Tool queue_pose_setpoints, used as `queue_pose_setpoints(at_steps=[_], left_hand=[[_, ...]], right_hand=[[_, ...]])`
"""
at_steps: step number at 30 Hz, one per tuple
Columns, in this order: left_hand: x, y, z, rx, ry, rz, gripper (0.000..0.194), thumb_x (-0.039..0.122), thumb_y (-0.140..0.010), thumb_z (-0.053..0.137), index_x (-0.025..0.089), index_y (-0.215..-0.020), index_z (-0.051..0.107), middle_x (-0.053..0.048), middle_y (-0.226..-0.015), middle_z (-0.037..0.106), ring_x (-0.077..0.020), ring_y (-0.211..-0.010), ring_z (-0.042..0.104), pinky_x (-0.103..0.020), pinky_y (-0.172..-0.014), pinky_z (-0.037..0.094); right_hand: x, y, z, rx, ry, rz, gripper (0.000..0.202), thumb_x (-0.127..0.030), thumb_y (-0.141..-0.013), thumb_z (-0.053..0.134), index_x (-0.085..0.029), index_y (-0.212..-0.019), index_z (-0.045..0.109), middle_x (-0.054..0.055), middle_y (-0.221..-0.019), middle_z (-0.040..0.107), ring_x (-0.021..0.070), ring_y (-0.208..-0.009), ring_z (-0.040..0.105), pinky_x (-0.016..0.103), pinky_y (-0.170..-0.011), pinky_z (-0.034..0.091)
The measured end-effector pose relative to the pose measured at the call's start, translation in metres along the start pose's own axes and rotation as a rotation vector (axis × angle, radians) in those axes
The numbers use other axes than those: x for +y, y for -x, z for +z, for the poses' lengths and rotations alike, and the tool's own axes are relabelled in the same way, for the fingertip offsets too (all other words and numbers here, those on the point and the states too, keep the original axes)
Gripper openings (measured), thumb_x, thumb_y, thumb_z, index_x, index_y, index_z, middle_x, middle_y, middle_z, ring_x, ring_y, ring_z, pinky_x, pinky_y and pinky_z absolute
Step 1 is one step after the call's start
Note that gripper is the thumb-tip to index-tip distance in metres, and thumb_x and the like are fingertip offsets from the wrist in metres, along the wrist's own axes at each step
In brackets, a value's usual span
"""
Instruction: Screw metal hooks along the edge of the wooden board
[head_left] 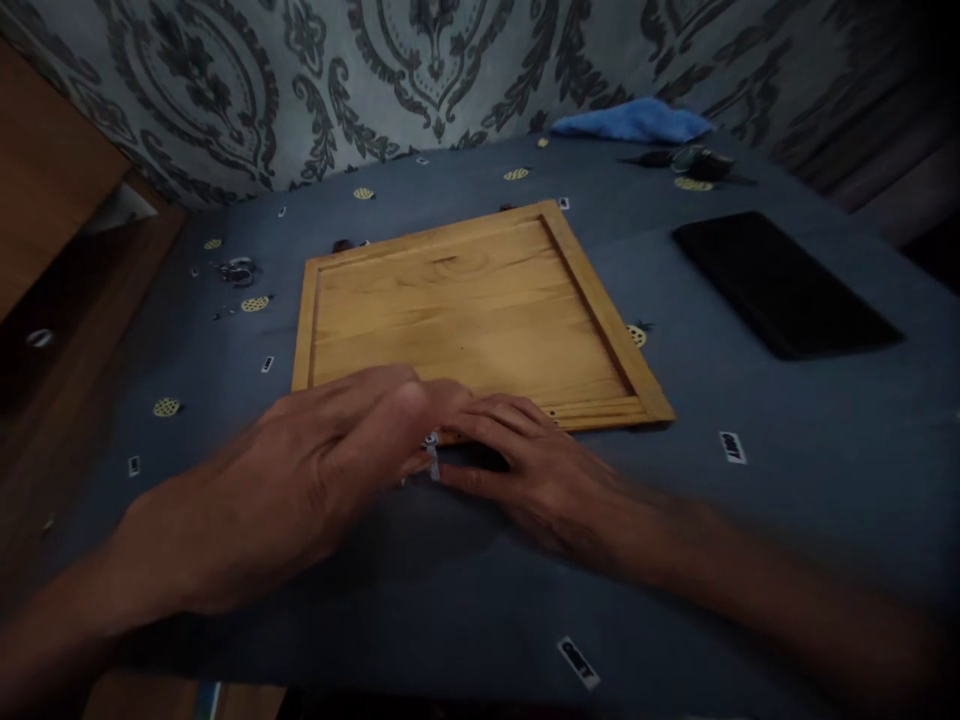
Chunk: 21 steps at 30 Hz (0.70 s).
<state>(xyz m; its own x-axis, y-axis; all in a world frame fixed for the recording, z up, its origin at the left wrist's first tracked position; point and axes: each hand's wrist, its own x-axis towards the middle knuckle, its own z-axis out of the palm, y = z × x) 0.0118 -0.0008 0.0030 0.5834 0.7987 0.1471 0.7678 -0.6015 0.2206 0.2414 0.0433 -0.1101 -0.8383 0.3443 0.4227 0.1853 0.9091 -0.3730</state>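
A framed wooden panel (450,310) with a recessed middle lies on the table, its near edge under my hands. At that edge is a small shiny metal fitting (433,458), whose exact kind I cannot make out. My left hand (322,460) is closed over the near edge, left of the fitting; its fingertips are mostly hidden, and so is whatever they pinch. From the right, my right hand (532,460) holds the fitting at the tip of its thumb, its fingers resting on the frame's near rail.
A blue cloth (637,122) lies by the wall at the back right, with a dark tool (705,162) before it. A black flat slab (784,285) rests on the right. Small metal pieces (237,270) sit at left on the patterned tablecloth (810,520). Wooden furniture (60,180) borders the left.
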Motion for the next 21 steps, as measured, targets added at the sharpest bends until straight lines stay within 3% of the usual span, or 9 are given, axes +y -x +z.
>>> queue_pose_setpoints(at_steps=[3,6,18,21], left_hand=[[-0.007,0.002,0.001,0.112,-0.014,-0.043,0.032,0.025,-0.097,0.052,0.026,-0.129,0.051,-0.001,-0.111,0.071,-0.0152,-0.097,0.071,-0.021,-0.081,0.059],[-0.011,0.005,0.003,0.198,-0.053,-0.143,0.028,0.024,-0.095,0.057,0.024,-0.123,0.055,0.0,-0.108,0.072,-0.0154,-0.097,0.071,-0.022,-0.08,0.059],[-0.002,0.019,-0.005,0.287,0.061,-0.256,0.026,0.027,-0.09,0.064,0.029,-0.116,0.063,0.006,-0.098,0.072,-0.012,-0.086,0.071,-0.021,-0.07,0.055],[-0.003,0.025,-0.007,0.279,0.026,-0.371,0.029,0.034,-0.087,0.068,0.033,-0.116,0.065,0.007,-0.095,0.072,-0.0127,-0.079,0.07,-0.024,-0.067,0.054]], right_hand=[[0.001,0.001,0.0,-0.013,0.01,-0.008,0.036,-0.01,-0.092,0.051,-0.022,-0.123,0.067,0.014,-0.134,0.059,0.0269,-0.126,0.049,0.051,-0.1,0.048],[0.001,0.001,0.001,-0.014,0.01,-0.015,0.038,-0.008,-0.092,0.05,-0.021,-0.123,0.066,0.014,-0.134,0.06,0.027,-0.125,0.05,0.05,-0.1,0.049],[0.001,-0.001,-0.001,-0.012,0.009,-0.034,0.044,-0.003,-0.089,0.046,-0.019,-0.125,0.066,0.014,-0.132,0.059,0.0279,-0.123,0.048,0.05,-0.1,0.048],[0.002,0.0,0.0,-0.008,0.011,-0.033,0.043,-0.003,-0.09,0.046,-0.019,-0.125,0.066,0.013,-0.133,0.059,0.0265,-0.125,0.047,0.048,-0.102,0.046]])
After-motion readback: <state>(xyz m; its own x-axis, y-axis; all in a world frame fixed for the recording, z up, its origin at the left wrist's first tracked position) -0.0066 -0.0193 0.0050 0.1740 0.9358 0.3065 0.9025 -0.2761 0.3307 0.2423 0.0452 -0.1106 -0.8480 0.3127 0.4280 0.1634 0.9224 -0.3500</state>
